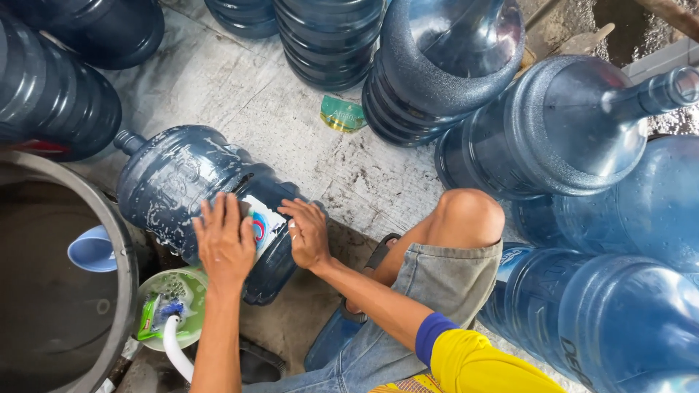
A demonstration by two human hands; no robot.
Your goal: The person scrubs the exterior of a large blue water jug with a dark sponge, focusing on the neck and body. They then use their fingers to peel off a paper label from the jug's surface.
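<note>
Both hands lie flat, fingers spread: left hand (pixel 224 244) and right hand (pixel 309 233) flank the label (pixel 262 224) on the water jug (pixel 193 191), lying neck up-left.

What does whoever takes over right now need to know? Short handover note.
Left hand: flat on the soapy blue water jug lying on its side, neck toward the upper left.
Right hand: fingers at the edge of the jug's label.
Small green basin with a white hose sits just below the jug; big grey tub to the left.
Done: jug is wet with suds.
Left: label still on.
</note>
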